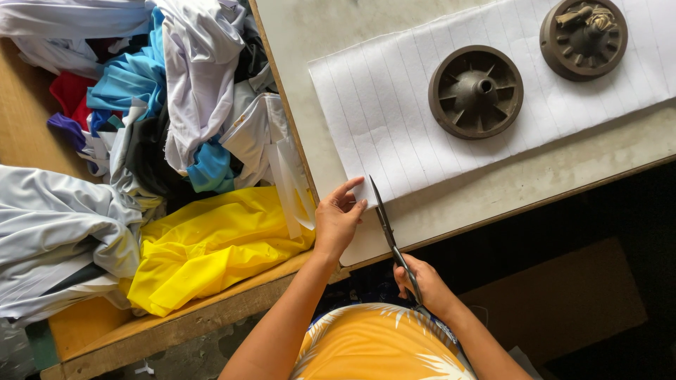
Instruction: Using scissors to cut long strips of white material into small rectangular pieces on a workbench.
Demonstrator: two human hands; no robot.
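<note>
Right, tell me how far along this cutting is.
Barely begun. The white lined sheet looks whole, pinned by two round weights. In hand: the right hand has the scissors at its near edge; the left hand holds the corner. Nearly every line remains uncut.

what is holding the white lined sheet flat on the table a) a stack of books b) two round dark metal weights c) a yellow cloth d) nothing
b: two round dark weights sit on the white sheet, while the right hand holds scissors at its edge.
</note>
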